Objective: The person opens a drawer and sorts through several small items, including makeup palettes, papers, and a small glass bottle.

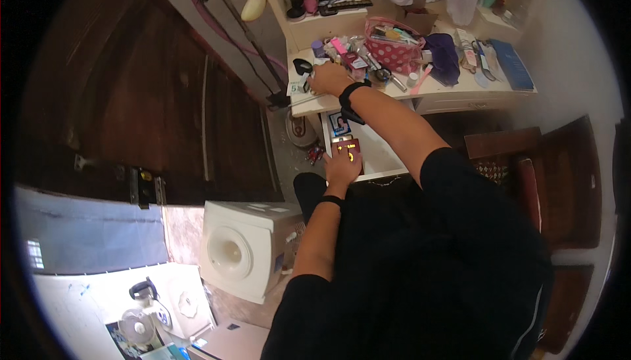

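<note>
Cream table (468, 86) across the top of my head feed, dark wooden door (131, 84) on the left, dark wooden chair (573, 186) on the right. White boxy unit (259, 255) with a round recess sits lower left; a fan (136, 326) shows farther down.

Drawer (384, 153) is pulled out below the table's left part. Dark red booklet (355, 150) with gold marks lies inside, near the drawer's left wall. Left hand (342, 169) is on it, fingers laid across the cover. Contact looks clear; I can't tell whether the hand grips it or just rests there. Blue-edged photo (339, 123) is in the drawer too, just beyond the booklet.

Right hand (330, 77) is over the table's left end, arm crossing above the drawer. Fingers are bent, right by a small black oval item (302, 66) and a white card (295, 89). I can't tell if it holds anything; fingertips are too small to read. Black band (333, 200) on the left wrist, another on the right.

Tabletop is crowded: pink polka-dot pouch (384, 54) stuffed with small items, purple cloth (442, 59) just right of it, blue folder (511, 64) at the far right end.
</note>
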